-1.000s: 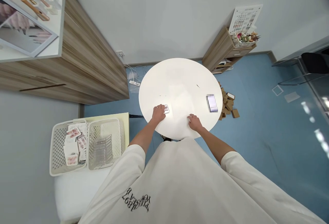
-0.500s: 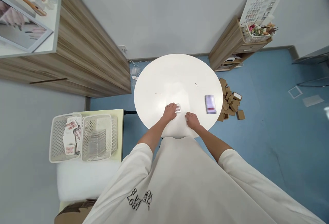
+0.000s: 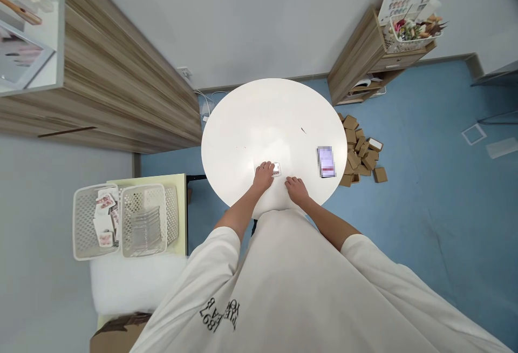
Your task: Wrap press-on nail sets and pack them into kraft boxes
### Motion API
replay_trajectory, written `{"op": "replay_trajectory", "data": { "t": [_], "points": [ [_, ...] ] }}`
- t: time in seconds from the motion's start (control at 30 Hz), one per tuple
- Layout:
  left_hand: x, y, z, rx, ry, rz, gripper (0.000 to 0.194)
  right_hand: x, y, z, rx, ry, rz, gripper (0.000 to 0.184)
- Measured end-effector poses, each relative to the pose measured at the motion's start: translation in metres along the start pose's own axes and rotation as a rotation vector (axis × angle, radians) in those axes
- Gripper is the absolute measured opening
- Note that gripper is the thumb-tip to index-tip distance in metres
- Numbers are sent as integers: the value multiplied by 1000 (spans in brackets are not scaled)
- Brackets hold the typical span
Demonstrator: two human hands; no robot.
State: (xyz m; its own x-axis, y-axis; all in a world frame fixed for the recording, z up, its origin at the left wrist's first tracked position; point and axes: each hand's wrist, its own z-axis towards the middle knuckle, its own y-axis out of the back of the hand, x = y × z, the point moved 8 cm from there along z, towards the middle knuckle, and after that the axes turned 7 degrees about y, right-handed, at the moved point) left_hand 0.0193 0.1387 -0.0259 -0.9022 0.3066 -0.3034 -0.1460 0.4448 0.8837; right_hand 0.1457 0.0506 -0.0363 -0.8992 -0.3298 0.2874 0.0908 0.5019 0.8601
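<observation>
My left hand (image 3: 264, 176) rests on the near part of a round white table (image 3: 259, 115), its fingertips on the edge of a small white card (image 3: 275, 169) printed with red and pink marks. To its right, my right hand (image 3: 297, 190) lies on the tabletop near the rim, with nothing visible in it. Farther right on the table lies a flat rectangular phone (image 3: 326, 162), its face pixelated, beyond the reach of both fingertips.
Left of me stand a white mesh basket of printed cards (image 3: 87, 223) and a second holding clear plastic trays (image 3: 143, 221). A pile of small cardboard boxes (image 3: 358, 150) lies on the blue floor beyond the table's right rim. A wooden cabinet (image 3: 121, 99) runs along the left.
My left hand has slid right across the table with the card, closer to my right hand, mostly in the first half second. The whole view has drifted as my head turned.
</observation>
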Motion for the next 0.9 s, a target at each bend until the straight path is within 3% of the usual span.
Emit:
{"op": "replay_trajectory", "data": {
  "t": [0.37, 0.5, 0.63, 0.9],
  "points": [
    [-1, -4, -3, 17, -2, -14, 51, 1, 1, 2, -3, 8, -35, 35],
    [2, 7, -11, -26, -14, -55, 41, -2, 12, 4, -7, -8, -3, 32],
    [17, 21, -18, -66, 59, -76, 38, -8, 33, 12, -50, 7, 86, 27],
    [30, 47, -22, -111, 133, -133, 41, -29, 61, 51, -28, -69, 160, 20]
  ]
}}
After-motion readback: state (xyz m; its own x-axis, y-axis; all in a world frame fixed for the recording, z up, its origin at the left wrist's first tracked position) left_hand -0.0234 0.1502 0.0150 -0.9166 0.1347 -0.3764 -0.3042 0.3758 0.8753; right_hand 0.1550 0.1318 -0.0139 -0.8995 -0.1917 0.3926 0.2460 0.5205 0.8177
